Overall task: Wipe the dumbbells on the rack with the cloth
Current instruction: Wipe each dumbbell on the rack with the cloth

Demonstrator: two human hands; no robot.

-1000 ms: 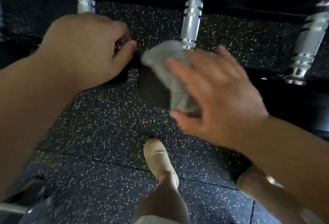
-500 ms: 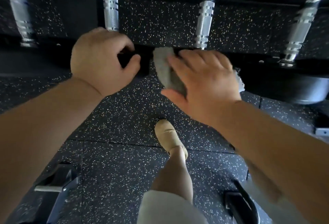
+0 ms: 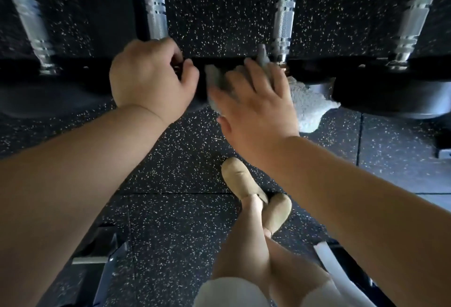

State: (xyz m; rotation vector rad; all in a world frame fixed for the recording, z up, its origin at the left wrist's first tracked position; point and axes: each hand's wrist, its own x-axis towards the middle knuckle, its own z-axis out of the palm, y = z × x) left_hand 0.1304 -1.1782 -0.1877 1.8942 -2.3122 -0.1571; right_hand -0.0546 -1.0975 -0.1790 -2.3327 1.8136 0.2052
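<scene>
Several dumbbells lie side by side on a dark rack (image 3: pixel 219 61), their knurled chrome handles pointing away from me. My left hand (image 3: pixel 148 79) grips the near end of the second dumbbell (image 3: pixel 156 18), where the handle meets its black head. My right hand (image 3: pixel 258 106) lies with spread fingers on a grey cloth (image 3: pixel 310 106) and presses it against the near end of the third dumbbell (image 3: pixel 283 21). Cloth shows at both sides of the hand. Two more dumbbells, one at far left (image 3: pixel 31 26) and one at far right (image 3: pixel 412 21), are untouched.
Black rubber flooring with light specks (image 3: pixel 170 160) runs under the rack. My feet in tan shoes (image 3: pixel 241 179) stand close to it. A metal bracket (image 3: pixel 102 258) sits at lower left, and a white and black piece of equipment (image 3: pixel 327 258) at lower right.
My right hand has carried the cloth forward from mid-air onto the rack front and slid it right toward the third dumbbell. My left hand has kept its grip.
</scene>
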